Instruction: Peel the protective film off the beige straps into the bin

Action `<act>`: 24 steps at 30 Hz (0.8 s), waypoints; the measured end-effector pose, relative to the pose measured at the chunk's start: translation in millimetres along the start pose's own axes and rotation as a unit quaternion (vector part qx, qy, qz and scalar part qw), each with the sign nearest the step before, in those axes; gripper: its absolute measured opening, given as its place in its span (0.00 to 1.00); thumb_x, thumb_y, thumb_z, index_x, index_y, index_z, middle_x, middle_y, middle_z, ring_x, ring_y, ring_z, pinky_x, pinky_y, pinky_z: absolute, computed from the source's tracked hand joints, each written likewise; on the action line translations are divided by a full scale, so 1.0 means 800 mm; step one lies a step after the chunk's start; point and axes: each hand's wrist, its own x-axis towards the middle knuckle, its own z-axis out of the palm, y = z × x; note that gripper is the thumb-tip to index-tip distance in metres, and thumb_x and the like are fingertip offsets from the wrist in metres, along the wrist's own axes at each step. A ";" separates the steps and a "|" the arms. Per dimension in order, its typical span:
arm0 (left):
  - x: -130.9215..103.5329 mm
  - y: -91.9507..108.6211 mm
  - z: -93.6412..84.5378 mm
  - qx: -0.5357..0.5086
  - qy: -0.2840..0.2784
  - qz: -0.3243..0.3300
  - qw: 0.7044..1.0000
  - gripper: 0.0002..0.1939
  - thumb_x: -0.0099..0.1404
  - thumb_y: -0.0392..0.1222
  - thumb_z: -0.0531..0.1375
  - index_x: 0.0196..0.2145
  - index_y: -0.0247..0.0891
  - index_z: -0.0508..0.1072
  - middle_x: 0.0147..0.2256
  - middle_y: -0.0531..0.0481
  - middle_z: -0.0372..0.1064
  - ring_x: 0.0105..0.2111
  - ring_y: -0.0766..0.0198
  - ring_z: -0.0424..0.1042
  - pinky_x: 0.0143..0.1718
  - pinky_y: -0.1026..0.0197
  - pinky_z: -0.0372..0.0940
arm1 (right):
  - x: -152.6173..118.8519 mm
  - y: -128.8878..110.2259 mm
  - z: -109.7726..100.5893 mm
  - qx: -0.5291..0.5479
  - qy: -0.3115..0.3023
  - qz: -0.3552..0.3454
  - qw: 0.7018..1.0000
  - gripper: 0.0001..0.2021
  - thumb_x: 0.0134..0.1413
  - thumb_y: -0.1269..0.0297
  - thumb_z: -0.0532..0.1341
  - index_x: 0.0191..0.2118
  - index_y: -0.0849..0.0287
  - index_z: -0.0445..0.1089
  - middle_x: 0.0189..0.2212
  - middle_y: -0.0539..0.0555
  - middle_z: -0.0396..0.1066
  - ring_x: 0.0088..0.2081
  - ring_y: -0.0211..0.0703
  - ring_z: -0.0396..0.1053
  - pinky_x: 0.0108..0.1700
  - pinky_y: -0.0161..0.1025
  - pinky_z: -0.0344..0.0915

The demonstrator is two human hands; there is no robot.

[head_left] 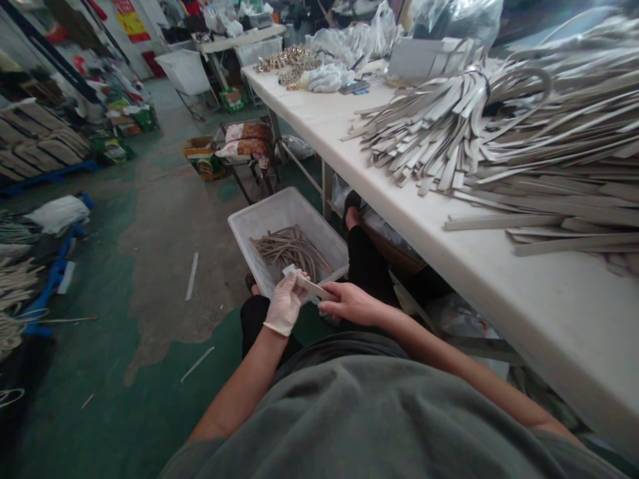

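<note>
The left hand (pixel 285 303) wears a white glove; the right hand (pixel 349 303) is bare. Between them is a pale grey strip (pixel 312 286). Just beyond it, the white crate (pixel 259 223) holds tan strips (pixel 292 249). The floor (pixel 150 372) is green with worn brown patches.

Left hand (pixel 284 305) covered by thin whitish glove, cuff rolled at wrist; forearm left bare above it. Right hand (pixel 349 303) ungloved, arm uncovered up to shoulder area. Torso clad in grey-green short-sleeved shirt, fabric softly creased. Legs dressed in black trousers, foot in dark sandal
</note>
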 end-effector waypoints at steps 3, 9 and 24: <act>0.007 0.014 0.000 -0.071 0.089 -0.008 0.993 0.04 0.66 0.40 0.62 0.35 0.37 0.75 0.33 0.50 0.76 0.33 0.67 0.75 0.38 0.65 0.69 | -0.014 -0.006 -0.008 -0.073 0.094 -0.007 0.993 0.21 0.61 0.65 0.57 0.59 0.58 0.63 0.28 0.48 0.75 0.21 0.34 0.68 0.27 0.30 0.61; -0.015 -0.023 0.024 -0.055 0.007 -0.097 0.994 0.06 0.67 0.37 0.59 0.38 0.35 0.76 0.35 0.47 0.76 0.35 0.63 0.76 0.37 0.63 0.70 | -0.003 -0.024 0.000 -0.176 0.143 -0.023 0.974 0.24 0.62 0.66 0.57 0.63 0.56 0.59 0.27 0.49 0.74 0.23 0.37 0.68 0.29 0.32 0.59; -0.023 0.003 0.027 -0.054 0.016 -0.089 0.994 0.18 0.74 0.40 0.47 0.36 0.37 0.76 0.33 0.50 0.78 0.35 0.67 0.76 0.41 0.63 0.71 | -0.025 -0.052 -0.006 -0.317 0.174 -0.039 0.932 0.26 0.63 0.57 0.58 0.64 0.54 0.58 0.38 0.55 0.77 0.38 0.49 0.74 0.35 0.36 0.62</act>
